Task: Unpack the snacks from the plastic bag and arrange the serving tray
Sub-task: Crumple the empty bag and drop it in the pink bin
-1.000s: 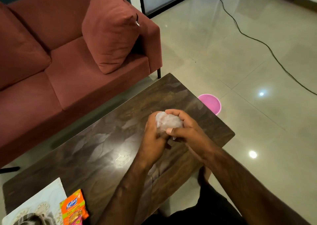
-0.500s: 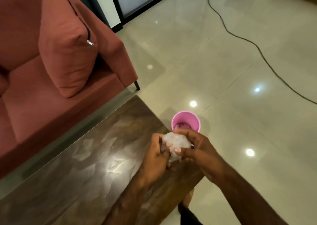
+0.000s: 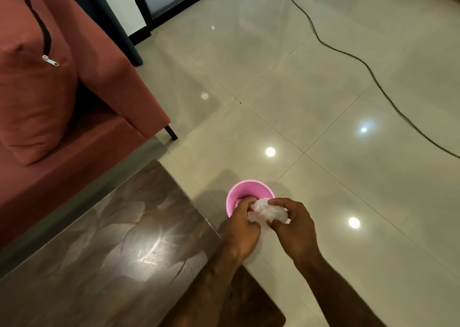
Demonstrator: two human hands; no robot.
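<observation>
The dark table (image 3: pixel 112 252) was crossed at its corner by both forearms. Just past its edge, the crumpled plastic bag (image 3: pixel 267 212) was gripped by the left hand (image 3: pixel 240 227) and right hand (image 3: pixel 296 229), fingers curled round it, above the pink bin (image 3: pixel 249 186) on the floor. Farther back, a red sofa (image 3: pixel 99 117) and a black cable (image 3: pixel 321 42) were seen.

Desk (image 3: pixel 112 252) at lower left; sofa (image 3: pixel 119 82) at upper left, a cushion (image 3: pixel 32 97) on it; bin (image 3: pixel 239 192) on the floor (image 3: pixel 323 102) just right of the desk, plastic bag (image 3: pixel 263 212) over its near rim; cable (image 3: pixel 373 75) across upper right
</observation>
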